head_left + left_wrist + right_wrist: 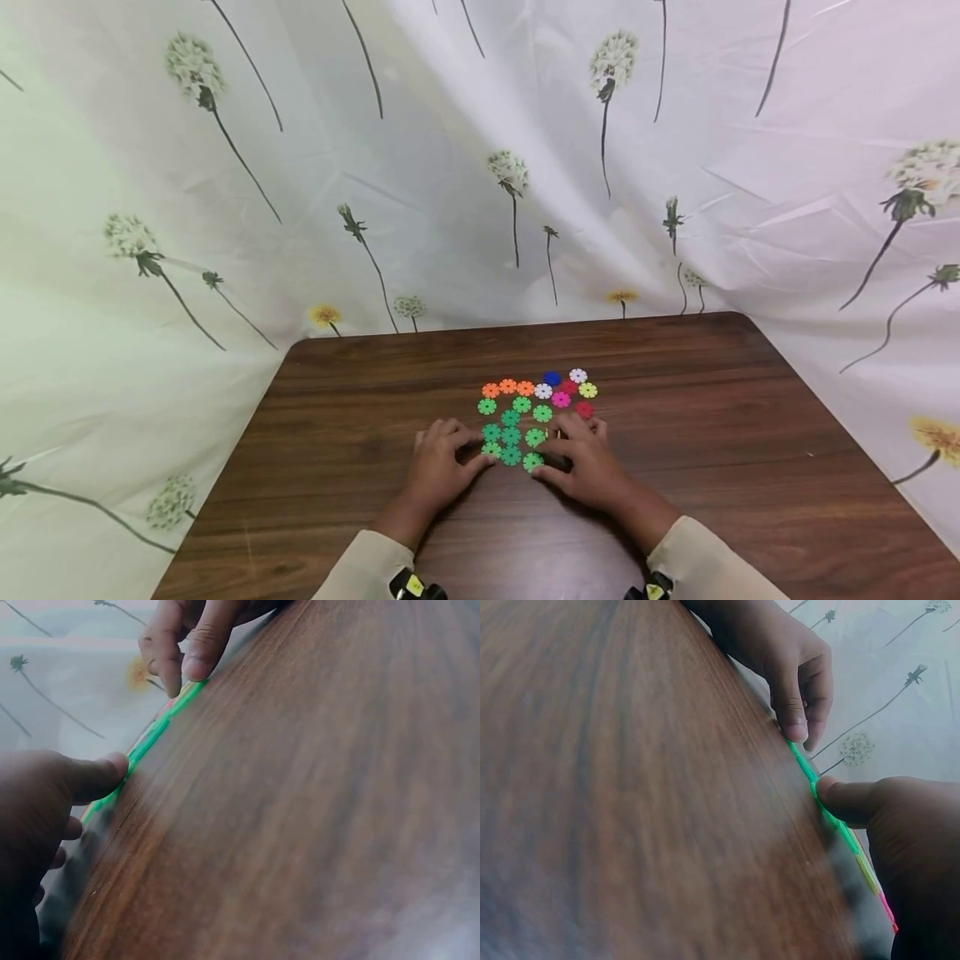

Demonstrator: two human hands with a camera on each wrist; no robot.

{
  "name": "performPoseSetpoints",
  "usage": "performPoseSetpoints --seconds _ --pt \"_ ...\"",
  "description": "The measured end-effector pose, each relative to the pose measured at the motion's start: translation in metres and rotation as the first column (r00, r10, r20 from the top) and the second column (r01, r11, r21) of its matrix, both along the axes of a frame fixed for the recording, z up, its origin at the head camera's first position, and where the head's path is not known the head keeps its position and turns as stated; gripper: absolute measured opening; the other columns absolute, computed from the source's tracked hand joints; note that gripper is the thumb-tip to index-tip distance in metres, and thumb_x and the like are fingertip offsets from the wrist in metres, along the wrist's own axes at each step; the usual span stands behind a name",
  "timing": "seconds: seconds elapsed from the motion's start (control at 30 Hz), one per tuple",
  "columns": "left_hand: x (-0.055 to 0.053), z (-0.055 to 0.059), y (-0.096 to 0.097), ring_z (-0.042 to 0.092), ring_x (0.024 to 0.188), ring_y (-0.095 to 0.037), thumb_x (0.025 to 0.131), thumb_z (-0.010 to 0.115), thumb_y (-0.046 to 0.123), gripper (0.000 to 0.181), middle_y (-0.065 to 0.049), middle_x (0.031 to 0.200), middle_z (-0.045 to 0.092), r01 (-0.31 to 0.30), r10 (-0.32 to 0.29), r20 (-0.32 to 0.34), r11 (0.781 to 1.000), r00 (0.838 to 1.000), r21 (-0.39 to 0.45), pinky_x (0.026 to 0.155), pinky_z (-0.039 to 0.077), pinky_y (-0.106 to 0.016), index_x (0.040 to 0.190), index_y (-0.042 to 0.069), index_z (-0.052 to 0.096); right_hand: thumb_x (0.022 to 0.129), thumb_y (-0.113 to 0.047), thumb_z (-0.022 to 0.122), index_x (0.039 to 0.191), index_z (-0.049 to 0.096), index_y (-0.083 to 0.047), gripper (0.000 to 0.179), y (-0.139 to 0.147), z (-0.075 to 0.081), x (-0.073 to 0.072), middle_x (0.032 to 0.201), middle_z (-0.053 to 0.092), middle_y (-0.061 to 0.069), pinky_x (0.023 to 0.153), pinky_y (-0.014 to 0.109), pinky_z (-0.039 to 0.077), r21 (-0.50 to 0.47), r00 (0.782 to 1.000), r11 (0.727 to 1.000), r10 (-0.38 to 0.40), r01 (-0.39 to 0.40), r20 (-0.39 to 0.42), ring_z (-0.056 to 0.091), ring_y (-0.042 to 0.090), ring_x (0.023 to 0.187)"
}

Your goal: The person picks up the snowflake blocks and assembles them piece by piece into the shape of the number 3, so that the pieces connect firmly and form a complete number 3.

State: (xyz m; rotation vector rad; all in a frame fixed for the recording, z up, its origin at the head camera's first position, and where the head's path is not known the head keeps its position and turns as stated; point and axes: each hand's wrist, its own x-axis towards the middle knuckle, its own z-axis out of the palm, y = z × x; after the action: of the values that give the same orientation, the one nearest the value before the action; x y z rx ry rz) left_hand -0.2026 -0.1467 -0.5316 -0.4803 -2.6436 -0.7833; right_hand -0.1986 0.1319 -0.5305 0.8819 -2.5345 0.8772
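Dark brown wood-grain surface (337,400) with rounded far corners, pale wrinkled sheet (450,208) hanging behind it and along both sides, long-stemmed white dandelion heads (613,58) printed across it, a few yellow blooms (325,315) lower down.

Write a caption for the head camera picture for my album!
Left hand and right hand touch colorful notched discs on a brown table.
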Motion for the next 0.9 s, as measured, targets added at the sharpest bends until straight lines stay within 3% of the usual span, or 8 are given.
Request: performPoseSetpoints --seconds 0.43,0.7,0.9 --pt "0.0001 0.0020 0.0002 0.054 0.090 -0.012 0.086 0.094 0.042 0.026 0.006 0.095 0.067 -0.006 0.006 0.017 1.000 1.000 -0.011 0.085 0.037 -0.037 0.097 0.020 0.087 0.087 -0.023 0.094 0.102 0.086 -0.015 0.018 -0.0009 -0.0009 0.0012 0.107 0.060 -0.003 0.099 0.059 0.028 0.008 1.000 1.000 -0.002 0.002 -0.010 0.054 0.017 0.109" --pt "-0.0012 0.0008 0.0034 0.055 0.093 -0.011 0.087 0.094 0.043 0.027 0.008 0.096 0.067 -0.015 0.015 0.060 1.000 0.998 0.000 0.085 0.035 -0.037 0.100 0.021 0.085 0.086 -0.030 0.095 0.104 0.086 -0.014 0.026 -0.0015 -0.0015 0.0001 0.107 0.060 -0.004 0.103 0.066 0.030 0.022 0.999 0.999 -0.045 0.045 0.003 0.054 0.017 0.109" --pt "-0.0007 0.0009 0.0041 0.057 0.095 -0.012 0.087 0.094 0.041 0.026 0.008 0.098 0.069 -0.015 0.013 0.088 1.000 0.996 0.027 0.087 0.034 -0.038 0.102 0.021 0.085 0.088 -0.024 0.094 0.101 0.084 -0.015 0.019 -0.0030 -0.0012 0.0003 0.109 0.062 -0.002 0.102 0.068 0.031 0.006 0.998 0.999 -0.054 0.054 0.023 0.056 0.019 0.109"
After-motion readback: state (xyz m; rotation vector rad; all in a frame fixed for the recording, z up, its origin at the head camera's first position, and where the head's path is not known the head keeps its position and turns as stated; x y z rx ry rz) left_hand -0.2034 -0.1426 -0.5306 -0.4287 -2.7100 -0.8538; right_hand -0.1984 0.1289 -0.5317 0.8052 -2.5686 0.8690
